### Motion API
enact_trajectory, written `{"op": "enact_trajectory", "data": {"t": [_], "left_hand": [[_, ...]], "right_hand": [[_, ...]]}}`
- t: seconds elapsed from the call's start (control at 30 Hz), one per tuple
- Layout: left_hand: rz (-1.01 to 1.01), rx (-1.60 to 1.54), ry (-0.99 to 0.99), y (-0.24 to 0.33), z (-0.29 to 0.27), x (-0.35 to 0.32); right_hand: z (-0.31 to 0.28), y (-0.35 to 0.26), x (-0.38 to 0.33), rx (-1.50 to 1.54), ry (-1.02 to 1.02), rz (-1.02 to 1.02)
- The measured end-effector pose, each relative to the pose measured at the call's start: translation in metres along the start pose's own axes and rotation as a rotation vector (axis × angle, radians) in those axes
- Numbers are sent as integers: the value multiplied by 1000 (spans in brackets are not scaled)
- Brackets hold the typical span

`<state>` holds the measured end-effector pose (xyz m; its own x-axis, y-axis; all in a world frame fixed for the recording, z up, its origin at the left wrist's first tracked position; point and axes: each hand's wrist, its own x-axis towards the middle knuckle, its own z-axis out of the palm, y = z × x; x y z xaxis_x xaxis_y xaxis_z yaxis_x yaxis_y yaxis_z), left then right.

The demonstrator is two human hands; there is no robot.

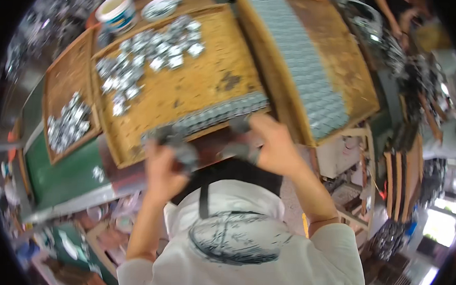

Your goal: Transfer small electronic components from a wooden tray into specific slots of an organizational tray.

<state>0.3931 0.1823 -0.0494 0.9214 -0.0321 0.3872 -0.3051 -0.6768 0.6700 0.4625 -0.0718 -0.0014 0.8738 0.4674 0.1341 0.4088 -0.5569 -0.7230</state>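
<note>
A wooden tray (189, 96) lies before me, with a row of small grey metal pieces (224, 111) along its near edge. Loose shiny silver pieces (163, 49) are heaped toward its far side. My left hand (162, 172) is at the near left end of the row, with dark grey shapes about its fingers. My right hand (275, 145) is by the row's right end, with similar grey patches at its fingertips. Motion smears the fingers of both hands. I cannot tell whether the grey is finger covers or held pieces.
At right, a second wooden tray (341, 50) bears a broad band of grey pieces (299, 63). A smaller tray (66, 77) at left contains silver pieces (69, 124). A white bucket (116, 13) and a small bowl (160, 7) stand behind. Another person's arm (388, 15) shows at upper right.
</note>
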Motion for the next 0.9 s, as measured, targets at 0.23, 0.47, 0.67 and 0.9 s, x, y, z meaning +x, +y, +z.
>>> {"op": "enact_trajectory", "data": {"t": [0.23, 0.47, 0.67, 0.9], "left_hand": [[-732, -57, 70, -134, -99, -45], [-678, -310, -303, -164, -75, -34], [-711, -410, -348, -133, -79, -30], [-626, 538, 409, -166, -146, -86]], "right_hand": [[-154, 160, -26, -486, 601, 454], [-176, 193, -30, -308, 323, 619], [-181, 214, -22, 69, 254, 748], [-185, 219, -29, 198, 723, 562]]}}
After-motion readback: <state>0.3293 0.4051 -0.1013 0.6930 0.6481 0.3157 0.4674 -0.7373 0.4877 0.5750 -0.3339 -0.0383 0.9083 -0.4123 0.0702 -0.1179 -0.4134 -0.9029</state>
